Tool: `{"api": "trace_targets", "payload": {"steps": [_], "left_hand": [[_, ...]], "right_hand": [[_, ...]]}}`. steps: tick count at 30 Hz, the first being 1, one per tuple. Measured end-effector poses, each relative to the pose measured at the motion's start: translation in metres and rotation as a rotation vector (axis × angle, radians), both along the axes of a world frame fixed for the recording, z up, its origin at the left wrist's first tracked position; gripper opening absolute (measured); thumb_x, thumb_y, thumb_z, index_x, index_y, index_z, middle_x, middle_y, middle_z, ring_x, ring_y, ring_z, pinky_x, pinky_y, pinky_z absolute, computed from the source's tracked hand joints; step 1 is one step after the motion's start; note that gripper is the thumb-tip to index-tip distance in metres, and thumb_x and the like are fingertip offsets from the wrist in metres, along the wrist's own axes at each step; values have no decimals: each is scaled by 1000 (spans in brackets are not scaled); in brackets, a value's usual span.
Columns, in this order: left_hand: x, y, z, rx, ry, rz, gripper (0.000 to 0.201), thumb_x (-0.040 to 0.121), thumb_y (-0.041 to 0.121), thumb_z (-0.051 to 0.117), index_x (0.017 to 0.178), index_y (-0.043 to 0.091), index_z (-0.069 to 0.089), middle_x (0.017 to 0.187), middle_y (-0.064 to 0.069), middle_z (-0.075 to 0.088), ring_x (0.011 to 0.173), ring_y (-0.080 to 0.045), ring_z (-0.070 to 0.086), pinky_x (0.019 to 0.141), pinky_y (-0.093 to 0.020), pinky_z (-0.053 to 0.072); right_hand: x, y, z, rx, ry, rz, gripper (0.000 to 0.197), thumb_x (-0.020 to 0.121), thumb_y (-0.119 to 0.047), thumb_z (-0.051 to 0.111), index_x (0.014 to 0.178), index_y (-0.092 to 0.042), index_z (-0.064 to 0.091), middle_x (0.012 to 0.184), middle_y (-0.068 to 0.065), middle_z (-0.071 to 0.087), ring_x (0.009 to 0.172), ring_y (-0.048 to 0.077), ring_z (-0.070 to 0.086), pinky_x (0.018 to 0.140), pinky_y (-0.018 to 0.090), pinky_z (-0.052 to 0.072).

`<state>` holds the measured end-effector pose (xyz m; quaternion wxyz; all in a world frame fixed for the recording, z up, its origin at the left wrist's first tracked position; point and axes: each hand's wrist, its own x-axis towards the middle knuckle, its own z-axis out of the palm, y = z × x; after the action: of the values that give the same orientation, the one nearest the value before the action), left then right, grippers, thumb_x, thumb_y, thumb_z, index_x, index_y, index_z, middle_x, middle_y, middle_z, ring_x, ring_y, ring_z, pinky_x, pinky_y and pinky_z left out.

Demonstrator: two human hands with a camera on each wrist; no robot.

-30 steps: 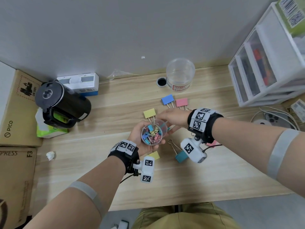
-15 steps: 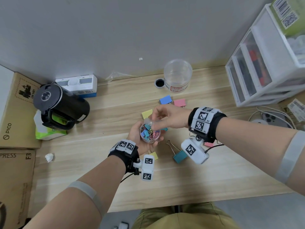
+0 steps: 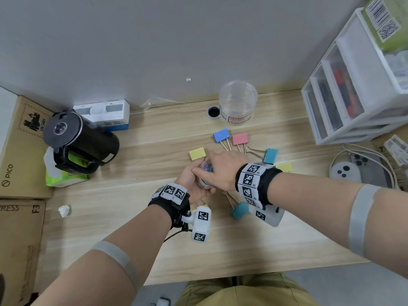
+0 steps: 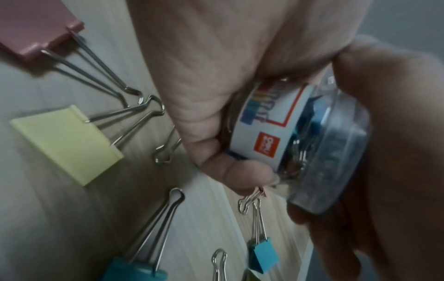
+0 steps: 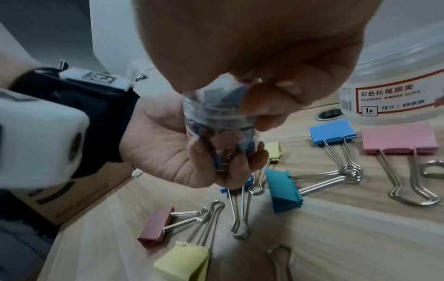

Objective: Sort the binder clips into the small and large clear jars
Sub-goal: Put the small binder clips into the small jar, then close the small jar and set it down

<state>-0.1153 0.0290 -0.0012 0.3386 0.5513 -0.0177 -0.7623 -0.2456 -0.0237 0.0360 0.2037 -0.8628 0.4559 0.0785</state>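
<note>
My left hand (image 3: 187, 181) cradles the small clear jar (image 3: 205, 169) from below, just above the desk; it is packed with small coloured clips. My right hand (image 3: 221, 171) lies over the jar's mouth, its thumb and fingers curled round the top of the small jar (image 5: 216, 129). In the left wrist view the small jar (image 4: 300, 133) sits between both hands. The large clear jar (image 3: 238, 102) stands empty at the back by the wall. Large clips lie on the desk: blue (image 3: 221, 135), pink (image 3: 240, 139), yellow (image 3: 197, 153) and teal (image 3: 271, 156).
A black kettle (image 3: 75, 140) and cardboard boxes (image 3: 19, 146) stand at the left. A white drawer unit (image 3: 353, 96) fills the right, with a phone and cables (image 3: 364, 171) in front. More clips lie under my hands, among them a teal one (image 3: 240, 210).
My right hand has come from beside the jar up over its mouth and now grips it. The clips inside, visible from above before, are hidden in the head view.
</note>
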Motion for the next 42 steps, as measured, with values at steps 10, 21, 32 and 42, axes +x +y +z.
{"api": "trace_targets", "payload": {"steps": [10,21,32,42], "left_hand": [[19,-22,1,28,-16,63,40,104,45,43,111,12,66,87,-8,70,70,-20,65,55,-30,55],[68,-84,0,-122,-244,59,37,103,43,52,105,11,68,91,-9,72,79,-20,68,79,-36,56],[90,-142,-38,-236,-855,-119,17,95,25,71,101,12,62,74,-3,62,51,-13,52,46,-22,49],[94,-156,-56,-152,-854,-91,15,93,25,74,93,17,61,67,-3,64,35,-5,49,39,-21,42]], "right_hand": [[10,-16,-8,167,-20,-114,68,76,-84,30,102,-22,43,91,-3,61,81,24,58,69,36,45],[44,-70,-28,134,-311,-251,70,69,-58,70,117,-21,36,103,-1,59,86,24,63,69,33,48],[80,-136,-55,45,-85,-58,46,85,-35,63,123,-16,45,124,8,54,95,36,64,79,45,54],[86,-147,-67,46,-52,-67,42,86,-33,60,124,-18,48,126,3,56,93,33,64,74,42,54]]}}
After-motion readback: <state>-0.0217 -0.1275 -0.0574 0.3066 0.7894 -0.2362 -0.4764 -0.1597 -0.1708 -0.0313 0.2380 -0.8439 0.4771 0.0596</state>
